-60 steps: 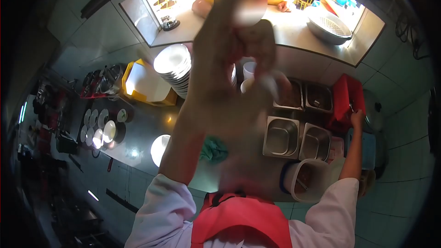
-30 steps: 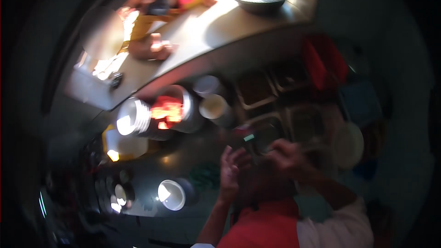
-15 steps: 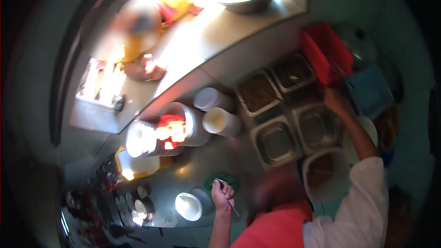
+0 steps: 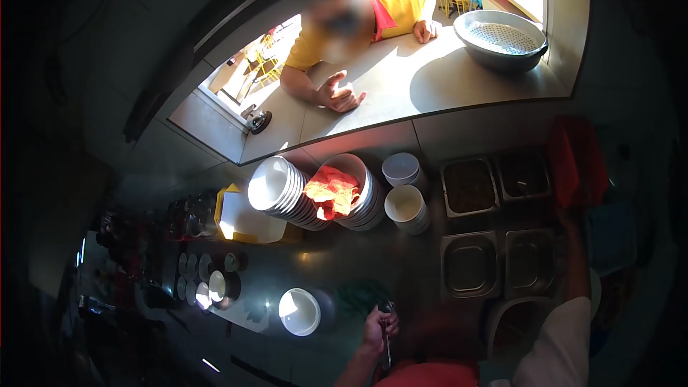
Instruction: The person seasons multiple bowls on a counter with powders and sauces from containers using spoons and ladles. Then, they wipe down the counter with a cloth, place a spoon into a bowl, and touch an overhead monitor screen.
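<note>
Closed round a metal utensil [image 4: 387, 352], perhaps a spoon, my left hand [image 4: 378, 327] is low in the middle, beside a dark green cloth [image 4: 355, 297]. A white bowl [image 4: 299, 312] stands to its left. My right arm stretches up on the right, and my right hand [image 4: 570, 216] is dim at the lower edge of the red bin [image 4: 575, 165]; its fingers cannot be made out. Left of that arm are two steel pans with food [image 4: 469, 186] and two lower pans [image 4: 469, 265] with bare bottoms.
Stacked bowls [image 4: 276, 186], more bowls under an orange cloth [image 4: 333, 192], and cups [image 4: 406, 208] line the counter's back. A person in yellow [image 4: 408, 11] leans on the pass-through ledge [image 4: 401, 82], near a colander [image 4: 499, 41]. A yellow box [image 4: 251, 216] stands left.
The view has swung back and levelled out. My hands were close together a second ago; my right hand has since moved out to the red bin, and the utensil now shows in my left hand.
</note>
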`<move>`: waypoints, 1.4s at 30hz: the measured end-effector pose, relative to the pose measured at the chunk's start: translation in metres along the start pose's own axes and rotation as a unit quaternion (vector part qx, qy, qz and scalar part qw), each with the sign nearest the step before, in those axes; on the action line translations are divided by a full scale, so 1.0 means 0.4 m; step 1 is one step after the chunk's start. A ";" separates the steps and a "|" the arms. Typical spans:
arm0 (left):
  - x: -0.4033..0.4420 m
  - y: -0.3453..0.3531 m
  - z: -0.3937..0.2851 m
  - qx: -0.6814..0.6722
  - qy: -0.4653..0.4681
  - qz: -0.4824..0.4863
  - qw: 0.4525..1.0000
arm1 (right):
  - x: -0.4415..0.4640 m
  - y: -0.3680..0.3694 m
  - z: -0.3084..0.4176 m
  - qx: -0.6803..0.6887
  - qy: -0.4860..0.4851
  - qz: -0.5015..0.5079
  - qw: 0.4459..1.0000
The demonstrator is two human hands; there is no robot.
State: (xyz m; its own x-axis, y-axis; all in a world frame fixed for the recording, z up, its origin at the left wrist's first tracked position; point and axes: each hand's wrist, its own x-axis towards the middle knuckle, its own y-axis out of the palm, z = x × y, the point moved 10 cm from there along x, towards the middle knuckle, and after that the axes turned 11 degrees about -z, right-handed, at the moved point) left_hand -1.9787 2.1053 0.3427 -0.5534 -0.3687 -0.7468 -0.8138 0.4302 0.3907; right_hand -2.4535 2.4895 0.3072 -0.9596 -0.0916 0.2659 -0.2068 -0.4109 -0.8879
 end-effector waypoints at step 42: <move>-0.094 -0.105 -0.165 -0.109 0.202 -0.001 0.973 | -0.921 -0.200 1.211 0.148 -0.320 0.291 0.889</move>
State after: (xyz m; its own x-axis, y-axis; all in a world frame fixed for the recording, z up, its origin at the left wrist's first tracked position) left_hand -1.9353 2.0466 0.3898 -0.5401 -0.6830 -0.4918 -0.8089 0.2597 0.5275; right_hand -1.9911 2.1167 0.4620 -0.5629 -0.8257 0.0364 0.4401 -0.3368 -0.8324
